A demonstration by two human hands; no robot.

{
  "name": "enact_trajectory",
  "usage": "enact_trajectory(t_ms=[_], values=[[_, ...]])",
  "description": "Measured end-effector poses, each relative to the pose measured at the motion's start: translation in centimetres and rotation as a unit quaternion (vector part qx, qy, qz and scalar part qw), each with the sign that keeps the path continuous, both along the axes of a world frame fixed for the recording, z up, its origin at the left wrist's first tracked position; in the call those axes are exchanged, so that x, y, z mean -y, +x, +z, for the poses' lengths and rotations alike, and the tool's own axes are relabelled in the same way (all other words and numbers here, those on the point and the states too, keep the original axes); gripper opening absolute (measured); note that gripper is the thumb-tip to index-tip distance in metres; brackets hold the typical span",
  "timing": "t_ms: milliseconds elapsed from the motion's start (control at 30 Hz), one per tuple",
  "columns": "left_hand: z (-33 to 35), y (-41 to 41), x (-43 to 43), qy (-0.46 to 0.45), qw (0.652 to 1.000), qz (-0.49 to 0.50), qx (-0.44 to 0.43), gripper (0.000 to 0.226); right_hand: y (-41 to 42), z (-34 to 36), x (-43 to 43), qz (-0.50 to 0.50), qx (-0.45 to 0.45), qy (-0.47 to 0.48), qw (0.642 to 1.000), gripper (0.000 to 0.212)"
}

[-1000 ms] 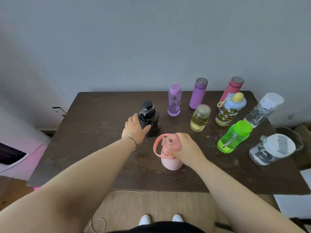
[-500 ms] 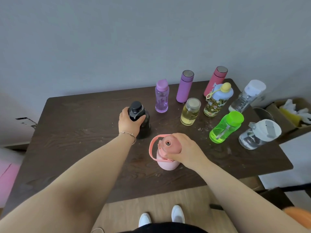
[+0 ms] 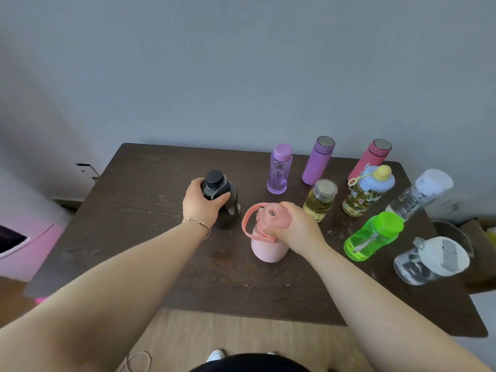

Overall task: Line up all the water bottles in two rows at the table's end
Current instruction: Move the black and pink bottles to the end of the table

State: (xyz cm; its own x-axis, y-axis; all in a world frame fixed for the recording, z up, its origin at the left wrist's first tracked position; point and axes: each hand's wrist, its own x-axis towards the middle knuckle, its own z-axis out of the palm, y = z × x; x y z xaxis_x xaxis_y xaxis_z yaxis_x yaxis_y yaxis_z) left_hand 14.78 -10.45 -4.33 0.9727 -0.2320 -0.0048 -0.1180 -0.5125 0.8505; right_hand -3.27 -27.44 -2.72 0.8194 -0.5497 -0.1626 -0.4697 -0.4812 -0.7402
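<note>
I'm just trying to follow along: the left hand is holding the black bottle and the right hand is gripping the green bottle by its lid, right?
Not quite. The left hand does hold the black bottle, but the right hand grips the lid of the pink bottle, not the green bottle, which stands untouched further right. The head view shows this.

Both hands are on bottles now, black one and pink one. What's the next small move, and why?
Probably slide both toward the right-hand group. The left hand grips the black bottle and the right hand grips the lid of the pink bottle, yet both stand apart from the rows. The black one looks set to go beside the clear purple bottle, the pink one beside the yellow jar bottle.
</note>
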Motion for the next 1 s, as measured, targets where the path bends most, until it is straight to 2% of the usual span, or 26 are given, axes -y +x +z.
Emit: enact_trajectory(t_ms=[200,367,533,667,1000], values=[[1.4,0.2,-4.7,0.002,0.998,0.066,0.005,0.056,3.9,0.5,0.5,0.028,0.01,0.015,0.999,0.063],[2.0,2.0,-9.1,0.006,0.995,0.098,0.01,0.059,7.2,1.5,-1.6,0.041,0.048,0.037,0.997,0.057],[1.6,5.7,-12.7,-0.004,0.994,0.105,0.007,0.063,11.3,1.7,-5.2,0.041,0.05,0.016,0.998,0.052],[1.5,9.6,-15.4,-0.002,0.998,0.068,0.007,0.062,14.4,1.4,-8.9,0.014,0.033,0.009,0.999,0.061],[2.5,20.1,-20.8,-0.009,0.998,-0.06,-0.005,0.059,20.6,2.1,-18.4,-0.091,0.019,-0.016,0.996,0.052]])
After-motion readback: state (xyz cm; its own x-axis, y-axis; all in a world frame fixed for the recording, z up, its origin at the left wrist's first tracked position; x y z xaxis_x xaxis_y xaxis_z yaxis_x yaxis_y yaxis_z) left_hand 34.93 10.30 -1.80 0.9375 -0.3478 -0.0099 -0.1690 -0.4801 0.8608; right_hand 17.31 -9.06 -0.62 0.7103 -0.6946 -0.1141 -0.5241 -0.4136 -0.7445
